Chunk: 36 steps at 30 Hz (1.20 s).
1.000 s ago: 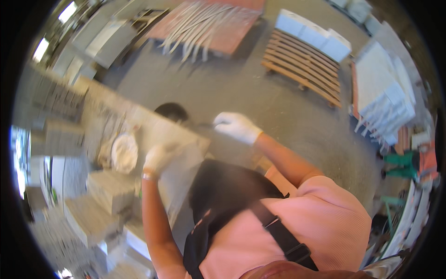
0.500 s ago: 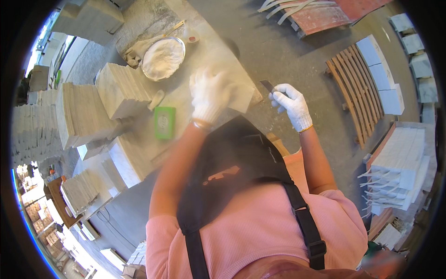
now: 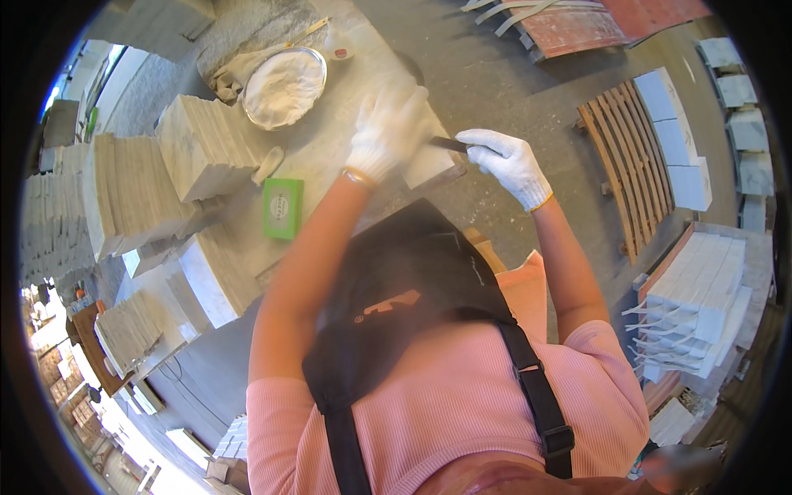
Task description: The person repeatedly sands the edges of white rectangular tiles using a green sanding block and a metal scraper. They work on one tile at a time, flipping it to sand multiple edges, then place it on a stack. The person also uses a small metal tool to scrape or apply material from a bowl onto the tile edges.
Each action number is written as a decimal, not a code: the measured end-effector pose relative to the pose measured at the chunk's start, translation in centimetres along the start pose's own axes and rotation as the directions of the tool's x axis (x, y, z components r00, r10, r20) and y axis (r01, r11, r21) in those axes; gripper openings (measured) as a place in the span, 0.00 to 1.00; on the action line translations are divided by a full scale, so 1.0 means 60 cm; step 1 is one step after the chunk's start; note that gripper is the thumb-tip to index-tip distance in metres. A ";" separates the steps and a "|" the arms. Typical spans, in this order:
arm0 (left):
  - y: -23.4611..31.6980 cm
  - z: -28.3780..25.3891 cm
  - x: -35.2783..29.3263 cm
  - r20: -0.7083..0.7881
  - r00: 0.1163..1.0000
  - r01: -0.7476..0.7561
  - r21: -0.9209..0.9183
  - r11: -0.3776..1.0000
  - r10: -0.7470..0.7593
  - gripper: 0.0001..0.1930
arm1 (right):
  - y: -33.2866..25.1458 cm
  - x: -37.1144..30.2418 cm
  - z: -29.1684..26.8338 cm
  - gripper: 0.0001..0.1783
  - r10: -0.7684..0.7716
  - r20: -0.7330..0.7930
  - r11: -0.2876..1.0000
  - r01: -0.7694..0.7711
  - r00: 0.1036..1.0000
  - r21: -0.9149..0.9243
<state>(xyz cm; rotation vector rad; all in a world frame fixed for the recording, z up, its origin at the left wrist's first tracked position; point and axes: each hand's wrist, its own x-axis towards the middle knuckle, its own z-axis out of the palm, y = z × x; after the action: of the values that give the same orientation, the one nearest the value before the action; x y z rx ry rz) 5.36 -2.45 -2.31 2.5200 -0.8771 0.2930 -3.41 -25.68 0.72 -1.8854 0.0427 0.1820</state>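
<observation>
My right hand [image 3: 505, 165], in a white knit glove, grips a thin dark flat blade [image 3: 448, 144], like a scraper, between thumb and fingers. Its tip points left, to the edge of a pale stone slab [image 3: 431, 163] at the table corner. My left hand [image 3: 384, 132], gloved too, is over that slab; motion smears its fingers, so their pose is unclear. Left of it lies a green box [image 3: 283, 208] with a pale round label. Beyond stands a round metal bowl [image 3: 285, 89] heaped with white powder.
Stacks of stone tiles [image 3: 202, 148] crowd the table's left side. A pale tool [image 3: 268, 165] lies by them, and a cloth [image 3: 227, 82] beside the bowl. On the floor to the right are a wooden pallet [image 3: 623, 169] with white blocks and a strapped stack of white slabs [image 3: 693, 285].
My right hand has moved up and left, bringing the blade from pointing up-left to nearly level at the slab's edge. The left hand has shifted right and slightly up, still blurred.
</observation>
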 end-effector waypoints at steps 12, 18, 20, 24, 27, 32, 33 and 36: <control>0.021 0.005 0.019 0.013 1.000 0.012 0.001 1.000 -0.012 0.21 | 0.002 -0.020 0.000 0.16 -0.089 0.027 0.980 0.093 0.996 -0.178; 0.020 0.006 0.019 0.002 1.000 0.022 0.000 1.000 -0.022 0.20 | 0.002 -0.037 0.001 0.17 -0.229 0.039 0.890 0.225 0.973 -0.396; 0.022 0.009 0.018 -0.012 0.999 0.032 0.018 0.999 -0.032 0.20 | 0.002 -0.038 0.012 0.18 -0.217 0.006 0.909 0.204 0.976 -0.363; 0.021 0.011 0.018 -0.018 0.999 0.034 0.024 0.999 -0.034 0.19 | -0.002 -0.049 0.052 0.19 -0.233 0.083 0.898 0.247 0.969 -0.365; 0.018 0.012 0.018 -0.030 0.999 0.021 0.025 0.999 -0.020 0.20 | -0.007 -0.059 0.053 0.16 -0.264 0.042 0.874 0.257 0.964 -0.412; 0.014 0.015 0.016 -0.045 0.999 0.014 0.009 1.000 -0.013 0.19 | -0.005 -0.040 0.004 0.17 -0.099 -0.079 0.981 0.084 0.992 -0.177; 0.014 0.015 0.016 -0.044 0.999 0.010 0.006 1.000 -0.010 0.19 | -0.002 -0.031 0.003 0.17 -0.131 -0.062 0.975 0.117 0.989 -0.190; 0.012 0.015 0.018 -0.045 0.999 0.004 0.010 1.000 -0.003 0.19 | 0.004 -0.014 0.010 0.16 -0.237 -0.047 0.945 0.220 0.970 -0.241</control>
<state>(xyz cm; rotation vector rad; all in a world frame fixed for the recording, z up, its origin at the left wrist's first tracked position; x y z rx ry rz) 5.82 -3.95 -2.48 2.5143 -0.8555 0.3526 -4.31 -25.21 0.45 -2.1144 -0.1531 -0.0461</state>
